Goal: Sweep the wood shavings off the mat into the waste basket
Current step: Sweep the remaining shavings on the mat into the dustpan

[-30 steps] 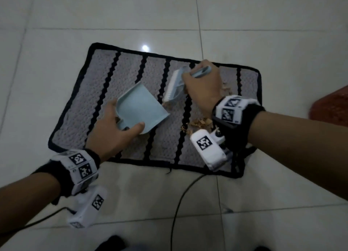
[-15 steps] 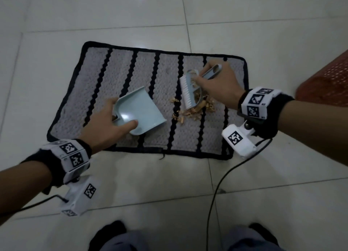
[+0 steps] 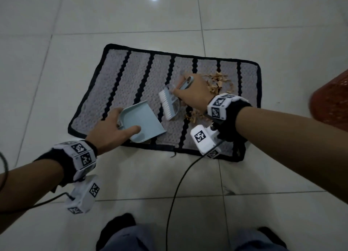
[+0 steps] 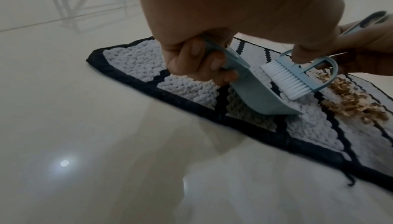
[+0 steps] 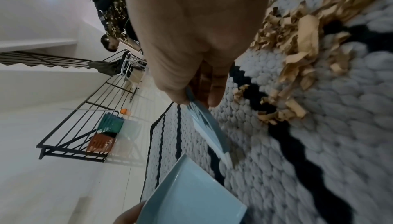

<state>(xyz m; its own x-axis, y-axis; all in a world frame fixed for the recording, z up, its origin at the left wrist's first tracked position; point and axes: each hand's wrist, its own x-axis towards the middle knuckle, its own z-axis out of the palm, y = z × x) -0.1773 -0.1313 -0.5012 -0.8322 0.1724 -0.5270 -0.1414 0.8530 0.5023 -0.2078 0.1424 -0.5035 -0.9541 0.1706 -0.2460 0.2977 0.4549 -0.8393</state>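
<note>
The waste basket [image 3: 333, 102] is cut off at the right edge of the head view; only a red, blurred, perforated side shows, and its inside cannot be seen. In the right wrist view the back of the right hand [image 3: 194, 94] hides most of the brush [image 3: 169, 105] it grips, and the left wrist view shows the left hand [image 3: 107, 132] mostly as a blurred palm.

The pale blue dustpan [image 3: 141, 122] holds no shavings. It sits tilted on the near part of the mat [image 3: 131, 77], its lip on the pile, the left hand's fingers curled round its handle and the thumb lying inside the pan.

The right hand is closed round the brush handle; the white bristles point toward the dustpan, just right of it, at the mat's surface.

The wood shavings [image 3: 218, 81] are light tan curls, lying on the right part of the grey, black-striped mat: a cluster far of the right hand and a smaller patch near the wrist, partly hidden by it.
</note>
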